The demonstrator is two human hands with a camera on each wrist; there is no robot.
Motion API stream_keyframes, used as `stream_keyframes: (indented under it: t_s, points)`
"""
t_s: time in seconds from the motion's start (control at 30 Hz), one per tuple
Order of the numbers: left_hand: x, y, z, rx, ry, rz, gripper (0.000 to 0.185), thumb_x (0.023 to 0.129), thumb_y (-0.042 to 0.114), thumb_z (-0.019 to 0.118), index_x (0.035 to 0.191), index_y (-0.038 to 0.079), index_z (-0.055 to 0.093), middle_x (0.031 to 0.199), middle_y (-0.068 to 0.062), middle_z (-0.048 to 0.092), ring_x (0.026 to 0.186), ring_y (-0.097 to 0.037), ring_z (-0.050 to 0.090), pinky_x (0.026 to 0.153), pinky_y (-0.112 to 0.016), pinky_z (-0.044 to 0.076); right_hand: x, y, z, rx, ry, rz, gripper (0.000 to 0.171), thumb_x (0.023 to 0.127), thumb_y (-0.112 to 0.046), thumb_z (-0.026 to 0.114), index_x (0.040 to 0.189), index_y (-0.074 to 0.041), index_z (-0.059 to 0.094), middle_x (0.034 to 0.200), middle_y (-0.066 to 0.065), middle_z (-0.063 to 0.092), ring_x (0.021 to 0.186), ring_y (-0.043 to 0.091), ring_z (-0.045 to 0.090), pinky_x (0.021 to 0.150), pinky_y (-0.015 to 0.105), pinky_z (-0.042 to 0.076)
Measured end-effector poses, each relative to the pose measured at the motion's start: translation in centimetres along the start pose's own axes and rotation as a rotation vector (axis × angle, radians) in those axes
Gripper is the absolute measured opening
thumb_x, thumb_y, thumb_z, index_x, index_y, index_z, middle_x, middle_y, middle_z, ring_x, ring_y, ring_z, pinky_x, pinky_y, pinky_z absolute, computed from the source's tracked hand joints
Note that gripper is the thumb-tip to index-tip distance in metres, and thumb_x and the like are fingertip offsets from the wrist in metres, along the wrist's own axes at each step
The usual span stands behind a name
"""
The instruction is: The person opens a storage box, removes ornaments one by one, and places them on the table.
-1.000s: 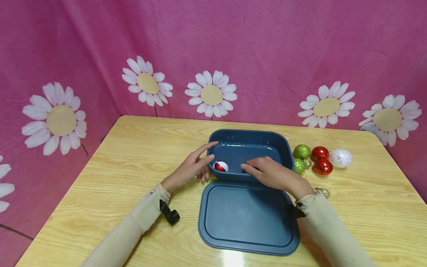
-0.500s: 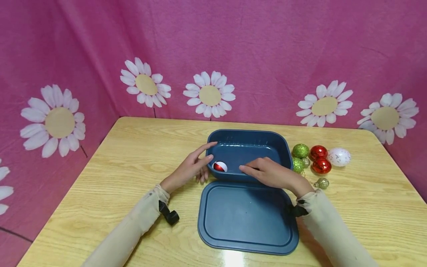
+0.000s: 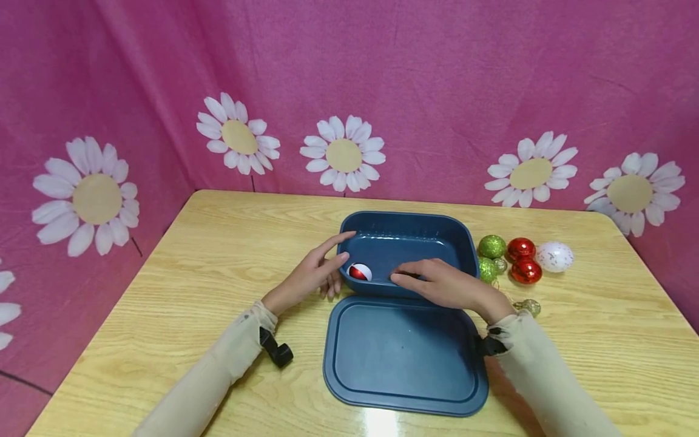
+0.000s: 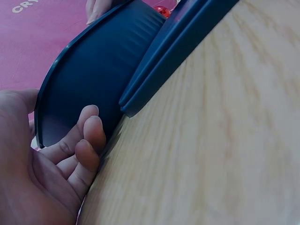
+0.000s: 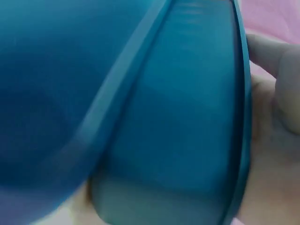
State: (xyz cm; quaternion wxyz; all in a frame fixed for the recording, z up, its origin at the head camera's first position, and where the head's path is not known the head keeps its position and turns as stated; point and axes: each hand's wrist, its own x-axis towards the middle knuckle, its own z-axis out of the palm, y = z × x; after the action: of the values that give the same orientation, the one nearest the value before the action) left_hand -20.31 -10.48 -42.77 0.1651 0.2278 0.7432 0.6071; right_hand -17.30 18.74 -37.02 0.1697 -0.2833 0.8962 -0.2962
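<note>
A deep blue plastic box (image 3: 409, 226) lies on the table with a red and white bauble (image 3: 361, 272) at its left front corner. My left hand (image 3: 307, 276) holds the box's left end; its thumb and index finger reach over the rim, while the other fingers bend against the outer wall (image 4: 103, 61). Over the front rim, my right hand (image 3: 450, 285) dips into the box. Its fingertips are hidden below the knuckles, so I cannot tell whether they hold anything. The matching flat lid (image 3: 404, 358) lies just in front of the box.
Right of the box sit green glitter baubles (image 3: 492, 247), shiny red baubles (image 3: 526, 271), a speckled white bauble (image 3: 554, 257) and a small gold bauble (image 3: 530, 306), partly behind my right sleeve (image 3: 535, 358). A pink flowered cloth (image 3: 437, 91) hangs behind the wooden table (image 3: 262, 218).
Both hands stay almost where they were at the box. The right fingers shift only very slightly; the red and white bauble keeps its place.
</note>
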Motion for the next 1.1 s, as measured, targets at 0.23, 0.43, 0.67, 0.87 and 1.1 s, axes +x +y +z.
stream_keyframes:
  t_s: [0.23, 0.43, 0.67, 0.87, 1.1]
  points:
    - [-1.0, 2.3, 0.4, -0.008, -0.003, 0.001, 0.051, 0.108, 0.022, 0.045, 0.157, 0.022, 0.031, 0.075, -0.032, 0.061, 0.06, -0.047, 0.055, 0.048, -0.031, 0.046, -1.1, -0.1, -1.0, -0.217, 0.054, 0.094, 0.035, 0.104, -0.034, 0.052, 0.11, -0.006, 0.073, 0.085, 0.0, 0.068, 0.081, 0.016, 0.06, 0.078, 0.041, 0.052]
    - [-1.1, 2.8, 0.5, -0.01, -0.006, 0.004, 0.05, 0.108, 0.022, 0.045, 0.156, 0.021, 0.032, 0.075, -0.033, 0.061, 0.061, -0.047, 0.055, 0.05, -0.032, 0.048, -1.8, 0.1, -1.9, -0.235, 0.002, 0.063, 0.027, 0.104, -0.023, 0.052, 0.103, -0.007, 0.074, 0.08, -0.004, 0.065, 0.075, 0.011, 0.058, 0.076, 0.039, 0.051]
    - [-1.1, 2.7, 0.4, -0.012, -0.01, -0.003, 0.051, 0.108, 0.025, 0.045, 0.157, 0.022, 0.032, 0.076, -0.034, 0.061, 0.063, -0.051, 0.055, 0.051, -0.031, 0.048, -2.2, 0.8, -3.1, -0.078, -0.055, 0.007, 0.018, 0.103, -0.015, 0.055, 0.099, -0.013, 0.072, 0.086, -0.006, 0.066, 0.077, 0.01, 0.057, 0.071, 0.03, 0.049]
    - [-1.2, 2.7, 0.4, -0.002, -0.004, -0.003, 0.051, 0.107, 0.024, 0.046, 0.156, 0.024, 0.032, 0.078, -0.034, 0.061, 0.064, -0.053, 0.054, 0.051, -0.031, 0.048, -2.5, 0.9, -3.8, -0.044, -0.025, 0.026, 0.013, 0.099, -0.01, 0.06, 0.104, -0.008, 0.071, 0.094, -0.002, 0.07, 0.082, 0.013, 0.06, 0.072, 0.032, 0.052]
    - [-1.1, 2.7, 0.6, -0.005, -0.003, 0.003, 0.05, 0.108, 0.023, 0.045, 0.156, 0.023, 0.032, 0.076, -0.034, 0.061, 0.062, -0.051, 0.054, 0.049, -0.031, 0.047, -2.6, 1.1, -3.8, -0.076, 0.011, 0.043, 0.012, 0.097, -0.009, 0.062, 0.106, -0.005, 0.07, 0.096, 0.003, 0.071, 0.084, 0.014, 0.061, 0.076, 0.034, 0.053]
